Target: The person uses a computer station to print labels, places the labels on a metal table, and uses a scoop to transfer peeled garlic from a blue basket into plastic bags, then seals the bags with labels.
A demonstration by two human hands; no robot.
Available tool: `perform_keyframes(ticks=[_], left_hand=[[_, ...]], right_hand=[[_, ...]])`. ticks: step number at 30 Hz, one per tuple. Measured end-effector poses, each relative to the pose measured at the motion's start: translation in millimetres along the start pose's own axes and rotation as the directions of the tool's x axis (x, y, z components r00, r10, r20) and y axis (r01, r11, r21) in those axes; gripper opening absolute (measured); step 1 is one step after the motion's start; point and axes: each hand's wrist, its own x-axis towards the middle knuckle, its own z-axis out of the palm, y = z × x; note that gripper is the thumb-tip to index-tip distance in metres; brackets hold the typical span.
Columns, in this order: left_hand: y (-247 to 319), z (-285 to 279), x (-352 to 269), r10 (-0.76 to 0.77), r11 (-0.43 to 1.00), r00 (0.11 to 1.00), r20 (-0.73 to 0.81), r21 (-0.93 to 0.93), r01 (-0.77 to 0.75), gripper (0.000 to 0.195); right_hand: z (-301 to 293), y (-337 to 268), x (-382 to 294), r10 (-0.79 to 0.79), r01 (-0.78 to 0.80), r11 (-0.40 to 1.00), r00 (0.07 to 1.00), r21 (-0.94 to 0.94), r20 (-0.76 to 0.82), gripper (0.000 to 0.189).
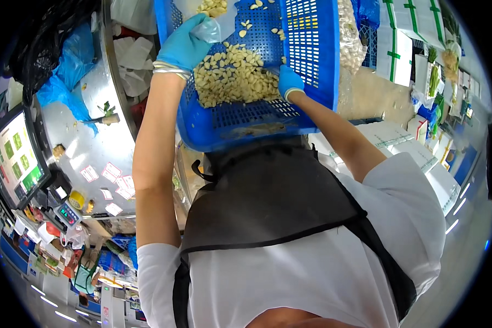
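Observation:
My left hand (183,44), in a blue glove, grips the edge of a clear plastic bag (225,28). Some peeled garlic cloves (211,7) lie in the bag near the top of the picture. A large blue perforated plastic crate (246,137) stands before me, with a heap of peeled garlic cloves (235,76) at its near end. My right hand (290,80), also gloved in blue, is closed at the heap's right side, by the crate wall. It holds a greyish metal utensil (273,70), perhaps a scoop, mostly hidden by the hand and the cloves.
To the left is a metal counter (94,143) with printed labels (111,171), yellow tape (76,199) and a touchscreen (18,156). A bulging bag of garlic (350,39) leans right of the crate. White foam boxes (402,53) are stacked beyond; another person (84,274) stands at lower left.

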Motion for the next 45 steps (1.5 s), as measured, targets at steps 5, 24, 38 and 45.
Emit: perform_keyframes(ticks=[5,24,38,45], left_hand=[[33.8,38.5,-28.8,-0.274,0.549,0.925,0.264,-0.747,0.376,0.030],[28.3,90.7,-64.9,0.200,0.960,0.918,-0.343,-0.117,-0.253,0.032],[36.1,111.3,-51.0,0.153,0.988,0.963,-0.220,0.017,-0.153,0.043],[70.5,104.4,-26.2,0.154,0.971,0.985,-0.081,-0.172,-0.166,0.040]], right_hand=[[47.3,-36.3,37.6,-0.081,0.074,0.995,0.991,0.068,0.108,0.035],[-64.4,-61.6,112.8,-0.518,0.129,0.764,0.707,0.632,0.482,0.044],[-132.4,-156.8,133.0,-0.611,0.652,0.732,0.497,-0.200,-0.616,0.050],[-75.5,-46.3,91.6,0.113,0.245,0.886,0.710,0.395,-0.695,0.047]])
